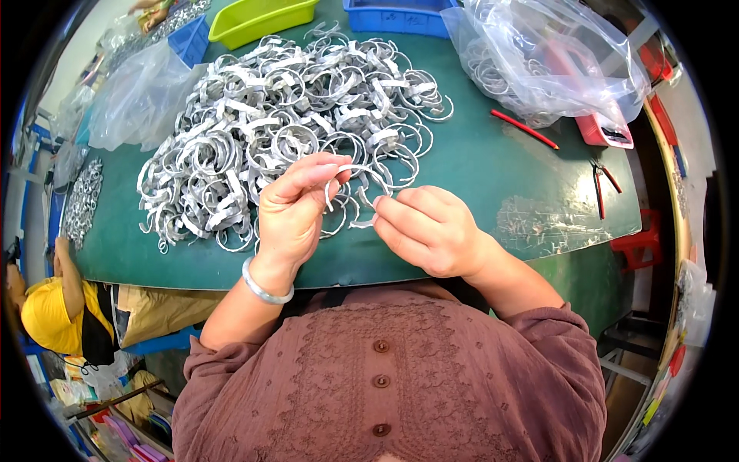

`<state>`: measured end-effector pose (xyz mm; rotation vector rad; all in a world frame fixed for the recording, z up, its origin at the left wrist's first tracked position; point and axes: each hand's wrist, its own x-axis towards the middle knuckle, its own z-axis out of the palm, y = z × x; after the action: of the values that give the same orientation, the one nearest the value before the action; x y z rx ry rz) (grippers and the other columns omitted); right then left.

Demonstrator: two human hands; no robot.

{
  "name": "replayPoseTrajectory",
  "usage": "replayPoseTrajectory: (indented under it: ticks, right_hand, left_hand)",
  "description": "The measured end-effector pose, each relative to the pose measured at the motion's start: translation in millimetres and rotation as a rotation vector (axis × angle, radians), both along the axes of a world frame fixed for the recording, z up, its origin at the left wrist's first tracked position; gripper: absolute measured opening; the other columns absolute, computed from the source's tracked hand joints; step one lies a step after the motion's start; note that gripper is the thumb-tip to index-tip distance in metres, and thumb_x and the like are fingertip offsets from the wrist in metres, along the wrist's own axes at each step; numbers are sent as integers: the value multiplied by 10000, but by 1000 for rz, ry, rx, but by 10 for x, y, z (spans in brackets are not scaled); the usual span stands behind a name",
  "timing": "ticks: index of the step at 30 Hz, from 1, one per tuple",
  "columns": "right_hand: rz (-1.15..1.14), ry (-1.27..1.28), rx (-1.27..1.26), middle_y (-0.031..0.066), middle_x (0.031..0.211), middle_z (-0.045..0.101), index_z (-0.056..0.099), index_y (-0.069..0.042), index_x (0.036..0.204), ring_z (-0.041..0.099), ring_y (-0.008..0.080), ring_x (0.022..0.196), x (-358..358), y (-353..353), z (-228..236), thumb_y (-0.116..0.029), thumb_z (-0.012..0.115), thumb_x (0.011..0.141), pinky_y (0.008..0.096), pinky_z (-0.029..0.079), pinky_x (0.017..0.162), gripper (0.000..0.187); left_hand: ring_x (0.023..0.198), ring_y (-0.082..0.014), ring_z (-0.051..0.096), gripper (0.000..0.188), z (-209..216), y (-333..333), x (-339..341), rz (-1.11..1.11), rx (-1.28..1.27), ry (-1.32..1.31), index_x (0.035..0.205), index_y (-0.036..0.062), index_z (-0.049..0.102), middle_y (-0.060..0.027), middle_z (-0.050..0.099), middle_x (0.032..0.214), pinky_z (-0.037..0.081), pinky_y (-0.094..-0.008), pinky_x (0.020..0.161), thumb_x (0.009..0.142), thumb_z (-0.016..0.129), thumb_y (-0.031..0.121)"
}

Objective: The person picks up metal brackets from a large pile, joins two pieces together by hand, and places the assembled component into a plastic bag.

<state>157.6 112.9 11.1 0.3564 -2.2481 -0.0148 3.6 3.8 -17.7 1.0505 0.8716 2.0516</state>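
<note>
Between my two hands is a thin, curved silver-grey metal ring (357, 168) with a gap in it. My left hand (302, 202) pinches one side of it between thumb and fingers. At its other side, my right hand (428, 229) is closed with the fingertips on the ring's end. Just beyond both hands spreads a large heap of similar grey open rings (285, 100), many with a flat, wider band. A few loose rings lie right under my fingers, partly hidden by them.
The green table (454, 158) holds a red pencil (525, 128), red-handled pliers (600, 189) and a pink container (608, 131) beneath clear plastic bags (539, 54). Green (262, 21) and blue (396, 21) trays stand at the back. A person in yellow (58, 319) works at the left.
</note>
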Motion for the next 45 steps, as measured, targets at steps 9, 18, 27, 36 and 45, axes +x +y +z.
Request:
replayPoseTrajectory:
  ticks: [9,18,27,36,45]
  right_hand:
    - [-109,39,-265,107,829,556,566,-10,786,551,256,710,189,430,333,49,545,618,318,464,590,179]
    - [-962,228,-207,107,838,578,577,-22,895,561,235,678,738,1552,1244,-15,556,739,300,445,635,158]
    - [-354,-336,-514,120,827,575,589,-45,877,557,302,792,34,905,218,-118,607,712,367,455,702,182]
    - [-547,-740,-535,144,837,574,537,-16,836,561,329,788,-237,694,-222,-117,549,727,419,451,681,149]
    - [-732,-261,-375,145,776,560,489,-8,782,565,326,671,-134,595,-28,-77,545,692,419,463,616,127]
  left_hand:
    - [848,-180,581,216,41,-70,7,94,-298,25,1014,-25,556,-108,590,949,485,-285,742,801,519,-40]
    - [815,-152,583,191,89,-80,16,90,-399,81,997,-18,562,-91,600,917,481,-253,699,812,520,-2]
    - [798,-139,586,201,73,-102,-1,84,-480,103,1004,-5,566,-81,604,930,468,-228,670,806,549,32]
    - [767,-122,578,190,68,-149,-17,85,-503,139,994,-10,572,-84,606,926,453,-214,641,814,538,38]
    - [764,-99,575,178,67,-132,-17,46,-509,130,985,-10,577,-62,607,909,459,-203,639,825,533,54]
